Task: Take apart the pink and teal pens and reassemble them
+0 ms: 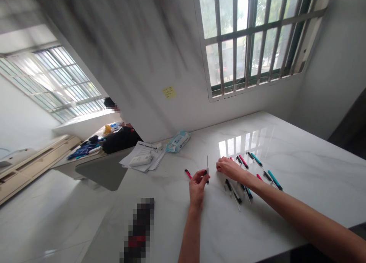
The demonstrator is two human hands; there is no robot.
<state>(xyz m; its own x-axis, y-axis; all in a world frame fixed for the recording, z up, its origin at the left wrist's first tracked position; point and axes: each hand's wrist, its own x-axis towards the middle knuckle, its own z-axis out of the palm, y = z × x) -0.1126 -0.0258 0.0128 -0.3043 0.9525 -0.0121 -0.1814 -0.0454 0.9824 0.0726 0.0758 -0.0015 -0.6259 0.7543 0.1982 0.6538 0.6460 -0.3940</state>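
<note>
Holding a pen part [207, 170] between thumb and fingers, the left hand [197, 186] is forming a narrow pinch grip. The pen part is standing close to upright above the desk [309, 148], and its thin rod [207, 161] is pointing toward the back edge. A red pen [188, 173] is lying just beside the left hand, on the side facing the desk's left edge.

The right hand [230, 168] is occupying the space just right of the pen part, its fingers bent and bunched. Whether it is holding anything cannot be told at this size. Its forearm is crossing over a spread of pens and partly hiding them.

Two teal pens [275, 180] are lying toward the right edge, each beside black parts. Nearer the front edge, dark pieces [234, 191] and a white rod [238, 206] are lying below the forearm.

Near the back left corner, papers [126, 158] are carrying a white device [141, 160]. A packet [177, 141] is lying by the back edge, near the papers.
</note>
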